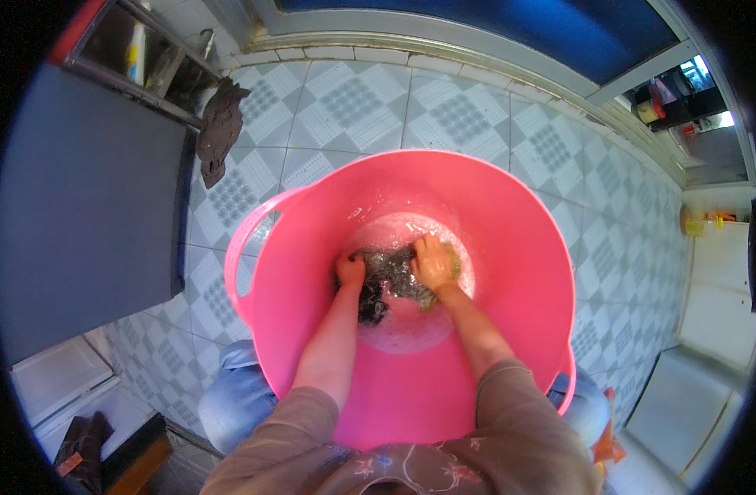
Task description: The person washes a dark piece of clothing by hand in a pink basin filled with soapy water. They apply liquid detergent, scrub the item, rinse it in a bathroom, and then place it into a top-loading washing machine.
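Observation:
A large pink flexible plastic tub point(415, 396) stands between my knees, with soapy water point(409, 337) at its bottom. Dark wet cloth point(393, 272) lies in the water, a blacker part of it below my left hand. My left hand point(351, 270) is closed on the cloth's left end. On the right, my right hand point(434, 263) grips the other end of the cloth with bent fingers. Beside and under my right hand shows a yellowish-green piece point(456, 263), whose kind I cannot tell. The fingertips of both hands are partly hidden.
Patterned grey tiles point(353, 99) cover the floor around the tub. At the left stand a dark grey panel point(93, 198) and a rack with a bottle point(136, 55); a dark brown cloth point(222, 130) hangs at its corner. A framed door point(477, 37) is ahead, white cabinets point(718, 272) at the right.

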{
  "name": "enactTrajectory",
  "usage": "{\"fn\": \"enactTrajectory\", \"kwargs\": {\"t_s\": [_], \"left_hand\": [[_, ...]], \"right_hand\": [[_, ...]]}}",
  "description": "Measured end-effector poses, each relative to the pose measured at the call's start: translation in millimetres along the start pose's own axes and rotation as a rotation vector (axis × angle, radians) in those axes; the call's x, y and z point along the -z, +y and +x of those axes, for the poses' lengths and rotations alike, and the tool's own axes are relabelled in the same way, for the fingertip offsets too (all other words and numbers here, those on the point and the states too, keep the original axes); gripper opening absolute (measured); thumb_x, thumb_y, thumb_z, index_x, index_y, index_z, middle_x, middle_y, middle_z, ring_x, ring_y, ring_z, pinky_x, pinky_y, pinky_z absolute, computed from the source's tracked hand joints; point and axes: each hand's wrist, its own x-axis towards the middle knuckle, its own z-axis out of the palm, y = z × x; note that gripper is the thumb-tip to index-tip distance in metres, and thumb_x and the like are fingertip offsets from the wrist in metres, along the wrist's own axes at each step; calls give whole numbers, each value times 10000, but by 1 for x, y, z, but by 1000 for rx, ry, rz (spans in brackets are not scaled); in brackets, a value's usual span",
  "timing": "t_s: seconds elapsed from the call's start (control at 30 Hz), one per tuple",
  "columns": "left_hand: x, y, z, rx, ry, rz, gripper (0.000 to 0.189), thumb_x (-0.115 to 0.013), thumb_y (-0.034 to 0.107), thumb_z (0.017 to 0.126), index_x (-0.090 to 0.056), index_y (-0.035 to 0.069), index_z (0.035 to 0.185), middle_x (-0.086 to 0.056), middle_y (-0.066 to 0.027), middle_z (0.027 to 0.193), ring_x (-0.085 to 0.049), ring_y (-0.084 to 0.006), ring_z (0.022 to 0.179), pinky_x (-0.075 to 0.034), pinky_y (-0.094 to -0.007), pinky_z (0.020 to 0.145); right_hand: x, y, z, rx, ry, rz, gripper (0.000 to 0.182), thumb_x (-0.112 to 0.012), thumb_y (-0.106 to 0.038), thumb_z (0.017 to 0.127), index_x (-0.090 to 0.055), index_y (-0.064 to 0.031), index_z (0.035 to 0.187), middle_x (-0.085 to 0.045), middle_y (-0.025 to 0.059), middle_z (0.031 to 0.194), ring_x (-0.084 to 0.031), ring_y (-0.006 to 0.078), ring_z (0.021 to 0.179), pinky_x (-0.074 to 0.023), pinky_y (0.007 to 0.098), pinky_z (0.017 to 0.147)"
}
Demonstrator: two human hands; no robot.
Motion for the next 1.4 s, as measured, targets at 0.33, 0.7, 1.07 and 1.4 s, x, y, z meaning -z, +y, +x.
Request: {"fn": "enactTrajectory", "kwargs": {"t_s": [0.33, 0.7, 1.07, 1.4], "left_hand": [[14, 75, -48, -528, -21, 422, 355, -655, 182, 672, -523, 17, 958, -559, -172, 946, -525, -362, 877, -398, -474, 768], [6, 39, -14, -179, -222, 215, 188, -580, 177, 781, -604, 42, 909, -622, -199, 862, -590, -381, 830, -453, -459, 736], [9, 21, 2, 37, -30, 156, 313, -593, 271, 777, -619, -7, 918, -618, -226, 886, -594, -377, 812, -466, -430, 721], [13, 74, -49, -672, -163, 492, 222, -627, 198, 702, -546, 80, 871, -511, -110, 897, -476, -300, 909, -376, -430, 757]], "right_hand": [[-34, 0, 29, 221, -105, 191, 131, -593, -76, 648, -553, -58, 772, -505, 89, 804, -488, 275, 858, -400, 380, 752], [-33, 64, 50, -201, -462, 545, 198, -682, -223, 698, -596, -64, 780, -604, 140, 726, -595, 270, 708, -473, 385, 668], [-49, -2, 33, -542, 200, -143, 288, -626, -291, 750, -569, -47, 892, -610, 169, 858, -594, 323, 839, -452, 447, 760], [-11, 26, 29, -75, 241, -18, 203, -559, -217, 795, -497, -27, 831, -595, 174, 765, -587, 358, 699, -459, 478, 616]]}}
